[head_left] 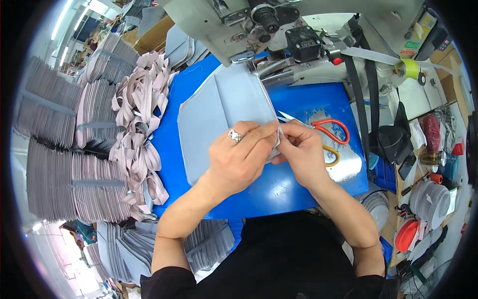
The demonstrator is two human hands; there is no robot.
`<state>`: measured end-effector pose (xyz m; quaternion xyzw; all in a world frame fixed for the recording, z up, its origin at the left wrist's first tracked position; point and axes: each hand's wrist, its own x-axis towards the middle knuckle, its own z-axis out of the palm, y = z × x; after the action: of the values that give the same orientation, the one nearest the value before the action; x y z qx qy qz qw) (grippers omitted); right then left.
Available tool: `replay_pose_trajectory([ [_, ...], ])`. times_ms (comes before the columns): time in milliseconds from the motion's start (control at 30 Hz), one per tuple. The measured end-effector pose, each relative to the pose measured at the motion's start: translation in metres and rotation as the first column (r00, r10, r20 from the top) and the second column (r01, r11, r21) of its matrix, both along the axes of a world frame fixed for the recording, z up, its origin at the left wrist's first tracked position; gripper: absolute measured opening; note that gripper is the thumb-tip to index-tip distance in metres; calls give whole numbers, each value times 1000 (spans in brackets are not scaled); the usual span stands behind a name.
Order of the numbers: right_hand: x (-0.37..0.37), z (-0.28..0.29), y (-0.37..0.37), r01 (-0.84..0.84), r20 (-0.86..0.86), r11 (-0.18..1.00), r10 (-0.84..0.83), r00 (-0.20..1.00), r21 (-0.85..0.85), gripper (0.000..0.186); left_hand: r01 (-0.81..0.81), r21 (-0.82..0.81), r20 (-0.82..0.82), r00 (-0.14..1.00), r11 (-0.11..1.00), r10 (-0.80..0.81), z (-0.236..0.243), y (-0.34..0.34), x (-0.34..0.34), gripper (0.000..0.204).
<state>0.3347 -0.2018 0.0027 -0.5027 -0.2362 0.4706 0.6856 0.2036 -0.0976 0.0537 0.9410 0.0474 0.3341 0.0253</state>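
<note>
A light grey-blue fabric panel [204, 112] with rounded corners and a seam down it lies on the blue table [259, 199]. Its far edge sits under the head of a sewing machine [244, 45]. Along the panel's right edge, my left hand [241, 152] pinches the fabric; a silver ring is on one finger. Close against it, my right hand [301, 152] is closed on the same edge, fingertips nearly touching the left ones. What lies between the fingertips is mostly hidden. Just beyond my right hand are scissors [332, 130] with one red and one yellow handle.
Bundled stacks of grey panels [97, 184] stand at the left, beside a tangled heap of pale pink fabric strips [142, 124]. More panels [129, 244] lie at the lower left. A yellow tape roll [409, 69] hangs by the machine. Shelves with clear lids and tools [430, 199] fill the right.
</note>
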Motion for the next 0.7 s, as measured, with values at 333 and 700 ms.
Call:
replay_pose_trajectory([
  [333, 14, -3, 64, 14, -154, 998, -5, 988, 56, 19, 27, 51, -93, 995, 998, -22, 15, 58, 16, 33],
  [700, 6, -2, 95, 300, -110, 951, -291, 950, 70, 19, -128, -189, 12, 991, 974, 132, -32, 21, -11, 46],
])
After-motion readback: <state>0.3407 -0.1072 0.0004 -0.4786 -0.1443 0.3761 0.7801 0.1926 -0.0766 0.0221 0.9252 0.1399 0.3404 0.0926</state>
